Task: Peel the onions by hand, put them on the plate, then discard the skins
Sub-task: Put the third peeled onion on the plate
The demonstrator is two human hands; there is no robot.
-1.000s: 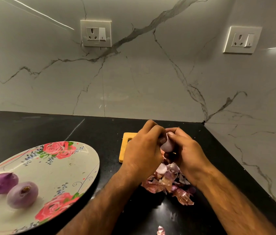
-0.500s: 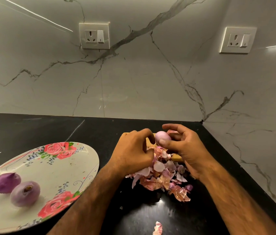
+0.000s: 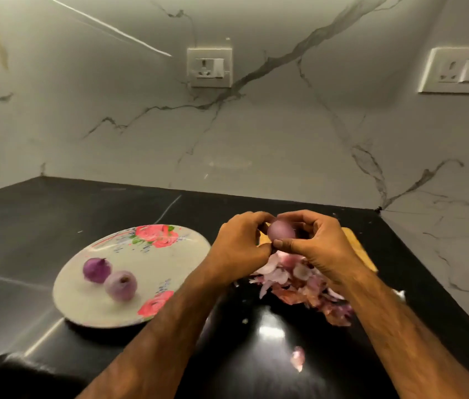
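Over glossy black counter (image 3: 83,226), both hands (image 3: 282,249) hold smooth round onion (image 3: 280,231).

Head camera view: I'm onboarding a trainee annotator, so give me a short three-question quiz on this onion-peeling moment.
1. How many peeled onions lie on the floral plate?
2. True or false: the onion skins are piled on the plate.
3. The onion being peeled is held by: A) one hand, the other hanging idle; B) both hands; C) neither, it lies on the plate.

Key
1. Two.
2. False: they lie heaped off the plate, to its right, below the hands.
3. B: the left hand and the right hand both grip it.
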